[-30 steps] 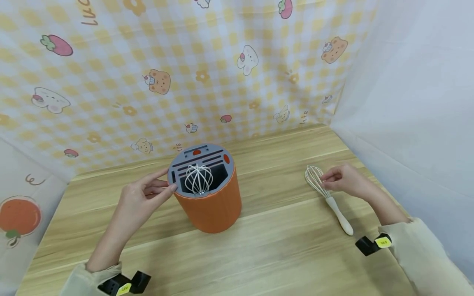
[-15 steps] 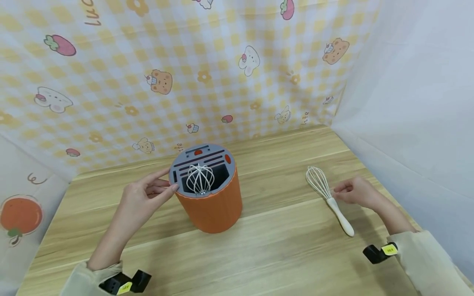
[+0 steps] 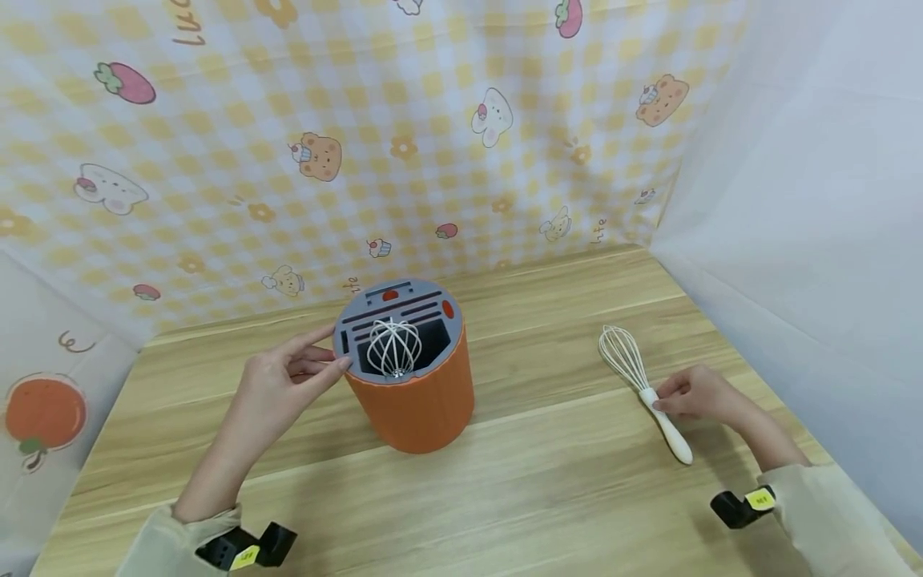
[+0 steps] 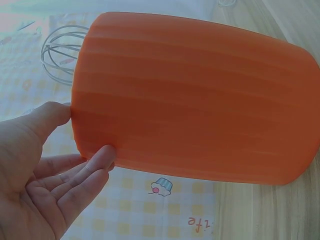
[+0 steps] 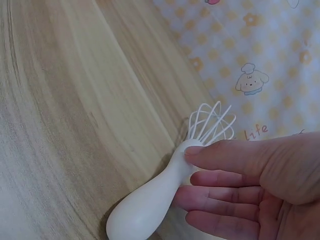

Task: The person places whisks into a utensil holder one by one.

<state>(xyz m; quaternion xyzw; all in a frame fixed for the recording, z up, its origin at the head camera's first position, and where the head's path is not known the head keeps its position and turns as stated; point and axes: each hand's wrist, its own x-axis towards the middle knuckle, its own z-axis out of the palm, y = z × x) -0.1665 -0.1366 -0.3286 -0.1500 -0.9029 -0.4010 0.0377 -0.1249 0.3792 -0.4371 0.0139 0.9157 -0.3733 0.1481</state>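
Note:
An orange round utensil holder (image 3: 421, 413) with a grey slotted top stands left of the middle of the table. White wires of a whisk (image 3: 395, 349) rise from its large front opening; the rest of that whisk is hidden inside. My left hand (image 3: 288, 381) holds the holder's left rim, thumb at the front and fingers farther back. On the right lies a second whisk (image 3: 672, 437), white-handled, its wires pointing away. My right hand (image 3: 703, 394) pinches the upper handle, thumb on top near the wires (image 5: 212, 122) in the right wrist view.
A pale wood-grain table (image 3: 534, 497) carries both things. Behind it hangs a yellow checked cloth (image 3: 433, 184) with cartoon prints. White sheeting (image 3: 808, 200) bounds the right side, and a printed sheet (image 3: 50, 353) the left.
My right hand has drawn back from the wire end of the lying whisk to its handle and taken hold there. My left hand stays on the holder's rim.

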